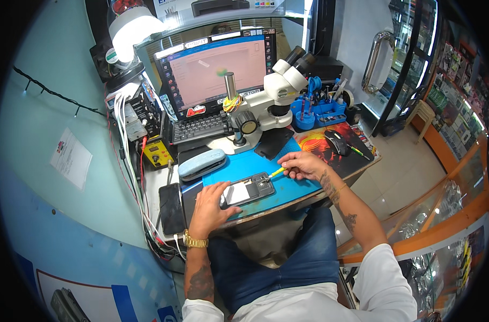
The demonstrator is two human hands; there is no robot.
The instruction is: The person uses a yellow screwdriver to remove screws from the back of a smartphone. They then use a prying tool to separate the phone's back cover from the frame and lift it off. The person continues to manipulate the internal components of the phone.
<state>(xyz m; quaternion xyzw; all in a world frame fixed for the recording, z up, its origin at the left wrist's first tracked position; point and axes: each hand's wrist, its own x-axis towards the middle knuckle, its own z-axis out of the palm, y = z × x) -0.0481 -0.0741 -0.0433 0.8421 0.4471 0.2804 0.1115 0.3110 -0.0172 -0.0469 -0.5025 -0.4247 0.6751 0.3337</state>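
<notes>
A phone with its back cover off (248, 190) lies on the blue work mat (295, 189), a pale battery area showing at its left part and darker parts at its right end. My left hand (208, 206) grips the phone's left end, with the fingers at the far side and the thumb along the near edge. In a pinch, my right hand (302, 165) holds a slim yellow-green screwdriver-like tool (277, 172). That tool slants down to the phone's right end; its tip is too small to make out.
A microscope (279, 88) stands behind the mat, before a monitor (215, 67) and keyboard (199, 127). A grey-blue case (202, 164) and a dark phone (172, 208) lie at left, beside white cables. A mouse (336, 144) and blue tool holder (327, 111) are at right.
</notes>
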